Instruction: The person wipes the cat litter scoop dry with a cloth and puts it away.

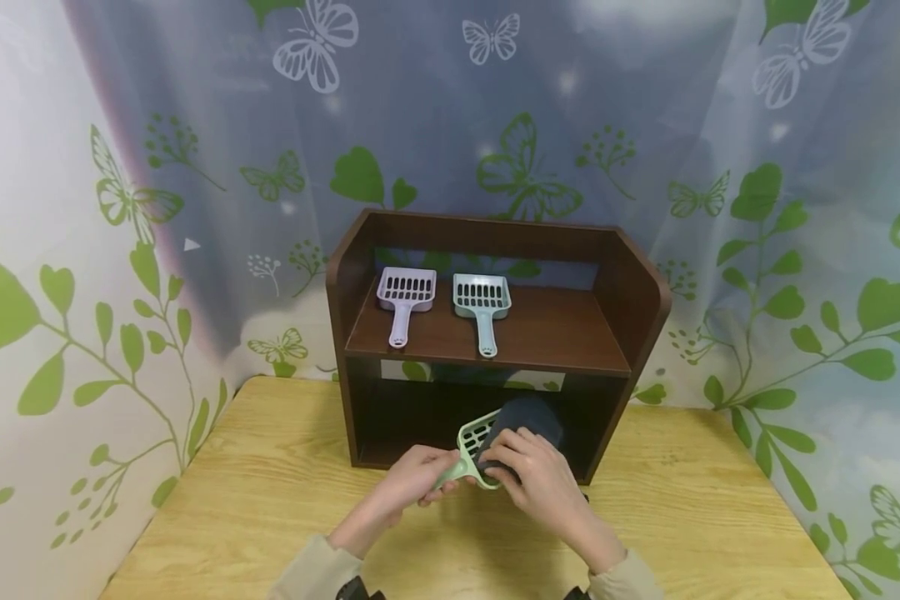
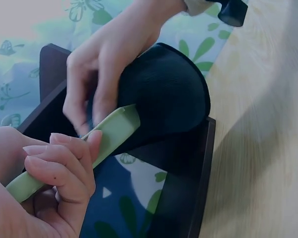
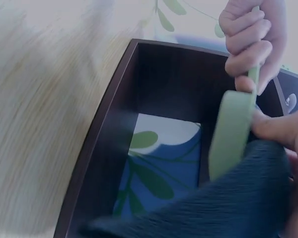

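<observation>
A green slotted litter scoop (image 1: 472, 446) is held by its handle in my left hand (image 1: 420, 477), in front of the shelf's lower opening. My right hand (image 1: 536, 475) grips a dark blue-grey cloth (image 1: 528, 417) and presses it against the scoop's slotted head. In the left wrist view, left fingers (image 2: 64, 161) curl round the green handle, while the cloth (image 2: 164, 94) hangs in a broad sheet beside the scoop. The right wrist view shows the scoop's side wall (image 3: 231, 131) above the cloth (image 3: 228, 198); part of the right hand is cut off there.
A dark brown two-level shelf (image 1: 562, 329) stands on the wooden table (image 1: 667, 500). On its upper board lie a lilac scoop (image 1: 401, 312) and a pale blue scoop (image 1: 486, 325), side by side. A leaf-and-butterfly patterned curtain (image 1: 420, 100) hangs behind.
</observation>
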`<state>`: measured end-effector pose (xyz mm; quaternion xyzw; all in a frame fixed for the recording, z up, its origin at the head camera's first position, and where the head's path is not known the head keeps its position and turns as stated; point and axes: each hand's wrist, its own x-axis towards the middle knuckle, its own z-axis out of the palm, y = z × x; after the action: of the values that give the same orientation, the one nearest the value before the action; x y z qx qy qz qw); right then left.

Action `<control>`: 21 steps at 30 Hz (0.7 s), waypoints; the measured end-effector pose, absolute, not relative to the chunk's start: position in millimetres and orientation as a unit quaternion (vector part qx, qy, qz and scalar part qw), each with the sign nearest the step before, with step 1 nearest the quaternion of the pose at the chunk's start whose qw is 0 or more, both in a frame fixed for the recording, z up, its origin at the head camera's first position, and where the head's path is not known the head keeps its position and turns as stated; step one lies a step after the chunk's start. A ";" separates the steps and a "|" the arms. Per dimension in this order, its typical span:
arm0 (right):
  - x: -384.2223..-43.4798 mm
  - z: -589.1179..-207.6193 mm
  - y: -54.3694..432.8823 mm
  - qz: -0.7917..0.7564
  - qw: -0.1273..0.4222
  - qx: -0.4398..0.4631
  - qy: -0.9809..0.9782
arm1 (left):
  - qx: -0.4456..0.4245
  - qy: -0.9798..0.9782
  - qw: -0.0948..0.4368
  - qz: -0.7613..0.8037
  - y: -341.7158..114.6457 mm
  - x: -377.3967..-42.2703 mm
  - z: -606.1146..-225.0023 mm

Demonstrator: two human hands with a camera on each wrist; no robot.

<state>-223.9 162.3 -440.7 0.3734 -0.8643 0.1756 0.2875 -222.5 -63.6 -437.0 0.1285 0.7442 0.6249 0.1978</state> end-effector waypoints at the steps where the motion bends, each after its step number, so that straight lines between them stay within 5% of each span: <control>1: -222.9 -440.2 164.6 0.173 0.281 0.382 -0.863 | 0.128 0.745 0.195 0.625 -64.9 -222.8 -436.3; 7: -223.2 -440.3 178.3 0.135 0.272 0.400 -0.865 | 0.132 0.746 0.200 0.622 -69.6 -222.5 -432.7; 21: -228.8 -456.6 217.5 0.174 0.358 0.299 -0.867 | 0.131 0.756 0.191 0.612 -85.9 -224.0 -435.8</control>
<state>-228.8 217.5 -456.6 0.2988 -0.8671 0.1741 0.3585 -224.0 -85.9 -435.8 0.1307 0.7564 0.6117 0.1914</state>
